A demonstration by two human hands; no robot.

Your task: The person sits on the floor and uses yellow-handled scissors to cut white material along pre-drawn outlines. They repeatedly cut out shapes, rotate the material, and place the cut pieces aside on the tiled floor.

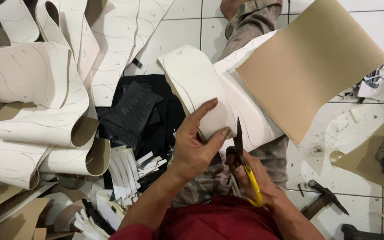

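My left hand [196, 144] pinches a large white sheet [221, 91] with pencilled outlines, its tan underside [307, 66] folded up to the right. My right hand [256, 182] grips yellow-handled scissors [244, 155], whose dark blades point up into the sheet's near edge beside my left thumb. The sheet lies across my lap, over camouflage trousers [250, 22].
Curled white sheets with drawn outlines [45, 98] pile up at the left. Black cut pieces [134, 111] and white strips [125, 173] lie beside my knee. A hammer [323, 202] rests on the tiled floor at the right, near tan offcuts [370, 151].
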